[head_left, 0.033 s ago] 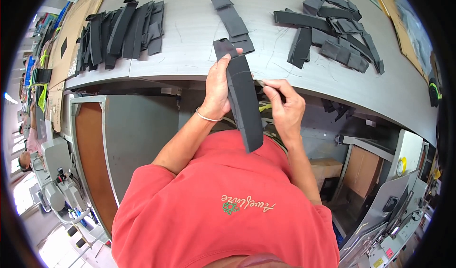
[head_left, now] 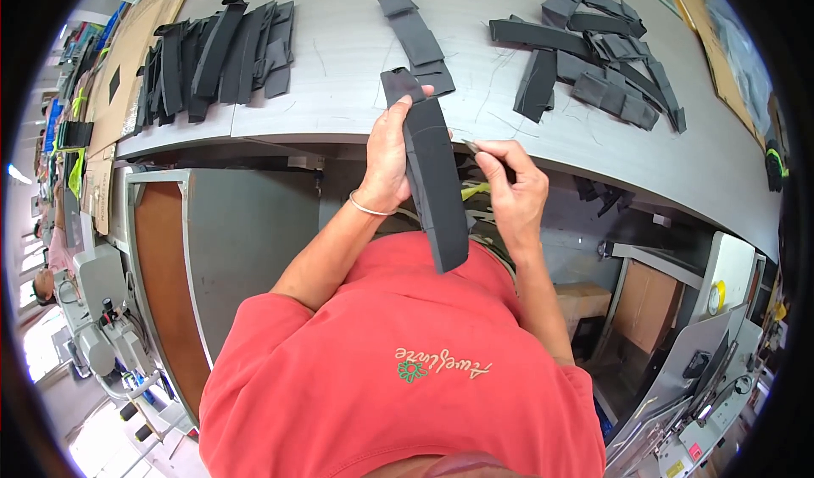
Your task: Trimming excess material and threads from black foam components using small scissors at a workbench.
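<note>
Head view, from where I stand: the left hand (head_left: 390,156) grips a long dark strip (head_left: 437,181), thumb on top, at the near edge of the pale surface (head_left: 339,63). Just beside it, the right hand (head_left: 515,190) pinches a small tip (head_left: 470,146), too small to identify. Similar dark pieces (head_left: 216,58) lie piled beyond, leftward.

My feed shows a matt cloth strip (head_left: 437,181), a smooth counter (head_left: 339,105), dull cardboard (head_left: 146,22) along its left edge, and perhaps glossy plastic (head_left: 736,20) past its right.
</note>
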Motion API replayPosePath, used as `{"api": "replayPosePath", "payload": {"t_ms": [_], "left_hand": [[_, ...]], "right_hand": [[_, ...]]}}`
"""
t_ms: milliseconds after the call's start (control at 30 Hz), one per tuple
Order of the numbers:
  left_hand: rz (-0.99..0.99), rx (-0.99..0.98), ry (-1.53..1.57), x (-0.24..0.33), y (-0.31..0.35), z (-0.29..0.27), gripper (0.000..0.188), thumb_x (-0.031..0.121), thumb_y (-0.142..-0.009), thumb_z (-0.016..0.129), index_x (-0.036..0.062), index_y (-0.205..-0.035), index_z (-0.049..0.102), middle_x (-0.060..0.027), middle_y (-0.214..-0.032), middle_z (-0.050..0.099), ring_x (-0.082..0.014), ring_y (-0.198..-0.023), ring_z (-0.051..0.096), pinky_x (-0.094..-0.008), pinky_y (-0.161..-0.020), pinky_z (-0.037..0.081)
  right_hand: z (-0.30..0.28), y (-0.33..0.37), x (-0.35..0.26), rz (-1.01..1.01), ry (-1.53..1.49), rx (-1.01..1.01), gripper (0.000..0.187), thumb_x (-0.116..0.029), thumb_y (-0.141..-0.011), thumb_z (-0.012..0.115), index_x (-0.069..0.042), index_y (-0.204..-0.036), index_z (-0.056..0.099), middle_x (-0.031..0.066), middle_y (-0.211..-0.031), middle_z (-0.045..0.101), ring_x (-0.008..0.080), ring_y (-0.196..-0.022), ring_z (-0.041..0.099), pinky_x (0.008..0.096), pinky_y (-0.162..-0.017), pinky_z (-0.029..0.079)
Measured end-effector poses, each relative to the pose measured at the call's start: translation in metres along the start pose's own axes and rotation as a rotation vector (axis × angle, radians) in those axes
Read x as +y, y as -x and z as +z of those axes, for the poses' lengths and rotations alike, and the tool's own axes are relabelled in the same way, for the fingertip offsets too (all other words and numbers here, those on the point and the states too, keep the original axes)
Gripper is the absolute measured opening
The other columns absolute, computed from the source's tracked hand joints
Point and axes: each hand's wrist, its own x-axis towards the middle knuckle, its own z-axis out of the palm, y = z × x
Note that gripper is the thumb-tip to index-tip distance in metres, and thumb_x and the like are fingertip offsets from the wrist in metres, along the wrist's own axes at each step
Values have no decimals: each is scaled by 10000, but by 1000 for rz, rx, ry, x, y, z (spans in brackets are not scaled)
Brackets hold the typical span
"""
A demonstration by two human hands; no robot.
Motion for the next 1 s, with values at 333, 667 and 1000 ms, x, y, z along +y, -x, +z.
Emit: {"api": "replayPosePath", "payload": {"t_ms": [333,667,1000], "left_hand": [[-32,-36,-187,16,-5,35,448,407,-998,434,41,-1219,568,-52,-1002,605,-127,-878,588,-280,-768,517],[-205,-342,-217,11,9,20,369,259,-1008,412,4,-1259,500,-119,-1004,645,-173,-877,651,-298,-756,544],[-11,-131,-190,14,4,16,355,276,-998,425,-27,-1108,574,-107,-912,642,-146,-788,616,-266,-700,519]], "right_hand": [[7,-4,-22,229,-591,-301,524,26,-800,693,-58,-1285,515,28,-993,621,100,-892,589,238,-772,481],[-3,-50,-13,209,-377,-165,312,-101,-874,630,-117,-1186,633,-11,-766,573,66,-630,535,223,-546,438],[-13,-14,-13,-156,131,-144,275,-101,-797,687,-112,-1072,681,59,-787,616,179,-739,612,301,-675,476]]}}
